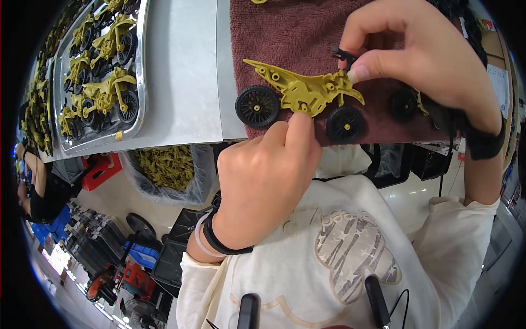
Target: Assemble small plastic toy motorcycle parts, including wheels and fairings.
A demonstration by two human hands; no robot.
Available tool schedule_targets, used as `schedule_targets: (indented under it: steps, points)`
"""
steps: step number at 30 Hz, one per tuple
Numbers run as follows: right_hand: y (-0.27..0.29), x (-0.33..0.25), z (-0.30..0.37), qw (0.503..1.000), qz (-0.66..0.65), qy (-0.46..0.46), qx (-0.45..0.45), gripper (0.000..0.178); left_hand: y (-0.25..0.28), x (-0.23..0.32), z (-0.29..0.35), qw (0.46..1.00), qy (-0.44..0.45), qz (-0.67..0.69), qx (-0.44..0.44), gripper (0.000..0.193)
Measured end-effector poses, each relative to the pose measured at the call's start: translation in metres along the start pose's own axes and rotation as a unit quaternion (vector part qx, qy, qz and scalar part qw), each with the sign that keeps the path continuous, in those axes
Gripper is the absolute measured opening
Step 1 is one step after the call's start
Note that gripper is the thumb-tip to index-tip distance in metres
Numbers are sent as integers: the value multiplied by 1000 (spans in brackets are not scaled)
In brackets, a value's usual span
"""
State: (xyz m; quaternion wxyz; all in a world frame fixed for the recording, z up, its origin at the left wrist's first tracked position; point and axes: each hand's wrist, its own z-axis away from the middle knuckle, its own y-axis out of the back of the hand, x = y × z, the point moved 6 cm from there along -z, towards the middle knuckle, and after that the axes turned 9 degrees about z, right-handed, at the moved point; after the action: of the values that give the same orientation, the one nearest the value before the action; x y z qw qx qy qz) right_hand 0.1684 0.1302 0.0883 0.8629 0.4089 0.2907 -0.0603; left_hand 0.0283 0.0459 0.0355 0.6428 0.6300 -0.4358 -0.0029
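A yellow toy motorcycle body half lies on a brown towel, its inner side with pegs facing up. A black spoked rear wheel sits at its left end and a black front wheel at its lower right. My left hand is closed, its fingertips gripping the body's lower edge between the wheels. My right hand pinches a small black handlebar at the front of the body. Whether the handlebar is seated there, I cannot tell.
Several yellow and black toy motorcycles stand in a metal tray on the left. Another black wheel lies right on the towel. Below the table edge, a plastic-lined bin holds yellow parts. A co-worker's arm shows far left.
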Motion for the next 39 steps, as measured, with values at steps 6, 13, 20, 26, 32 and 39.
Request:
schedule_targets:
  steps: [6, 13, 20, 26, 32, 39]
  points:
    - [-6, -3, -22, 993, 33, -27, -109, 24, -2, -2, -1, 1000, 11, -12, -20, 18]
    - [-7, -12, -38, 966, 256, 12, -25, 20, -2, -8, 2, 999, 12, -1, -39, 16]
    - [-5, -13, -50, 961, 35, -82, -261, 20, -2, -9, 2, 999, 10, 9, -53, 16]
    - [-11, -33, -64, 930, 195, -169, -263, 18, -3, -10, 2, 998, 8, 0, -70, 15]
    - [-13, -19, -62, 914, 103, -168, -355, 17, -2, -11, -1, 996, 37, 49, -66, 17]
    - [-30, -29, -60, 964, 262, 31, -43, 12, -1, -13, 1, 997, 30, 42, -50, 18]
